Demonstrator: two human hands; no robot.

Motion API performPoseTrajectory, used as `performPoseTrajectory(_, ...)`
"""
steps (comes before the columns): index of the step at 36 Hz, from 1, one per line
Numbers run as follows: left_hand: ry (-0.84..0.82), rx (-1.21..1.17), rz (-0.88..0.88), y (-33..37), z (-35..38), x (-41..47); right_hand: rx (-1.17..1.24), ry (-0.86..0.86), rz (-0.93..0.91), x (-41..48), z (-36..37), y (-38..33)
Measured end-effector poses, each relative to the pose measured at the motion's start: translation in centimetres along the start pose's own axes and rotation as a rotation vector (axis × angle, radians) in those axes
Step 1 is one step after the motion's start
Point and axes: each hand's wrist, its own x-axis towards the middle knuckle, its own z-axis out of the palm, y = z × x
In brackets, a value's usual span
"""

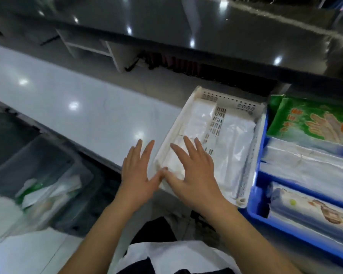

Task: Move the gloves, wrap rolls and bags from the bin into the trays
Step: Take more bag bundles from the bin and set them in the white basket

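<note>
White counter point(67, 99) bears white tray point(246, 175) beside blue tray point(254, 213); clear bin point(38, 155) lower left.

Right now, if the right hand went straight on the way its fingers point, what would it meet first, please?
Probably the white bags in the left compartment of the white tray, just ahead of the right hand; beyond them, the tray's perforated far wall. Hand height is unclear.
</note>
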Motion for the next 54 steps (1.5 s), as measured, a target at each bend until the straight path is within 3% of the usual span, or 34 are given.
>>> performPoseTrajectory(9, 0.097, 0.045, -0.397, -6.7, 0.3, -14.4, 0.118, -0.335, -0.235, -2.8, 6.6, -4.0)
performPoseTrajectory(17, 0.192, -0.048, -0.586, -10.8, -2.3, -19.6, 0.014, -0.538, -0.265, -4.1, 12.0, -7.3)
performPoseTrajectory(31, 0.276, -0.211, -0.52, -27.6, -11.8, -21.6, -0.125, -0.541, -0.196, -4.2, 23.0, -17.0)
performPoseTrajectory(39, 0.224, -0.334, -0.6, -34.6, -14.2, -24.3, -0.135, -0.579, -0.101, -3.6, 28.7, -22.3)
performPoseTrajectory(49, 0.168, -0.418, -0.725, -41.6, -16.2, -23.3, -0.243, -0.638, -0.114, 4.0, 34.6, -26.9)
performPoseTrajectory(54, 0.148, -0.343, -0.831, -46.2, -20.3, -22.8, -0.355, -0.708, -0.165, 10.9, 39.2, -28.9)
